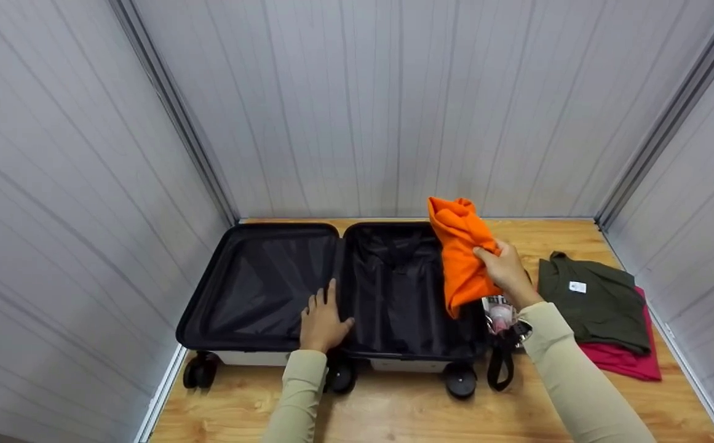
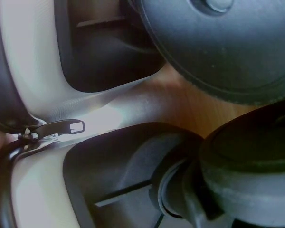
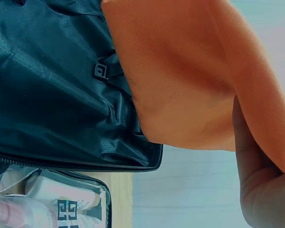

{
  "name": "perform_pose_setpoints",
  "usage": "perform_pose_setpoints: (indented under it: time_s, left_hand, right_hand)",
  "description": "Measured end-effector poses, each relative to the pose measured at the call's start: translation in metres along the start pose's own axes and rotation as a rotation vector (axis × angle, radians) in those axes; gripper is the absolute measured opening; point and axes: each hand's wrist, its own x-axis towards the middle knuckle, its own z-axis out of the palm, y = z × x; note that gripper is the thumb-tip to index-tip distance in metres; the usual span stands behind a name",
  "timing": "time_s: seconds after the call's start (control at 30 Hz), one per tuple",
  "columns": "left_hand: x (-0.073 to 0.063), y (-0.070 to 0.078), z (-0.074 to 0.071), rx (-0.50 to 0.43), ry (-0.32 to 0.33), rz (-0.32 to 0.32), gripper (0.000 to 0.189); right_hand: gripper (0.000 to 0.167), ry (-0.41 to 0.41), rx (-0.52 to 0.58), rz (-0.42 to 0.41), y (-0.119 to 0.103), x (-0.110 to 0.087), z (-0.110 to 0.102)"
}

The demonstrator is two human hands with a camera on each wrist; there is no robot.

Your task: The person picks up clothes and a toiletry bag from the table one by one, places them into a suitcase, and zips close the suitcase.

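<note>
The right hand (image 1: 504, 267) pinches the orange cloth (image 1: 461, 255) at its right edge, thumb on the near face and the other fingers mostly hidden behind. The cloth is bunched and folded, held up at the right side of the open case, covering part of that rim from the head view; whether it touches the rim, I cannot tell.

The left hand (image 1: 323, 323) has its fingers extended, thumb out to the side, and grips nothing. It lies at the near end of the seam where the case's halves meet; how firmly it presses there is unclear.

The case lies spread flat, its left half (image 1: 264, 283) and right half (image 1: 387, 295) both lined in dark fabric. A buckle (image 3: 101, 71) shows on the lining in the right wrist view. Black wheels (image 1: 460, 381) stick out along the near side, and a zip pull (image 2: 61, 128) sits between the pale shells.

Just beside the right half is a clear pouch (image 3: 52, 199) with bottles inside, and a black strap (image 1: 500, 369) loops down near it. Farther right, a green shirt (image 1: 596, 307) with a white label lies folded on a red cloth (image 1: 630, 363). All this is on a wood-look floor (image 1: 406, 415), with pale panelled walls (image 1: 369, 111) around.
</note>
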Motion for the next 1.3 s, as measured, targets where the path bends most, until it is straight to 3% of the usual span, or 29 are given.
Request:
perform_pose_setpoints:
  time_s: [0.23,0.43,0.9,1.3]
  left_hand:
    - [0.0,0.003,0.0,-0.001,-0.005,0.003,0.095]
    - [-0.001,0.004,0.0,0.003,-0.011,0.0,0.096]
    - [-0.003,0.004,0.001,0.0,-0.011,-0.011,0.097]
    - [-0.004,0.005,0.001,0.007,-0.011,-0.007,0.096]
  right_hand:
    - [0.041,-0.004,-0.016,0.007,0.007,0.0,0.005]
    - [0.046,-0.027,-0.021,0.013,0.012,-0.002,0.007]
    - [0.04,0.023,-0.122,-0.021,0.024,-0.003,0.015]
    - [0.034,0.042,-0.105,-0.027,0.042,-0.003,0.035]
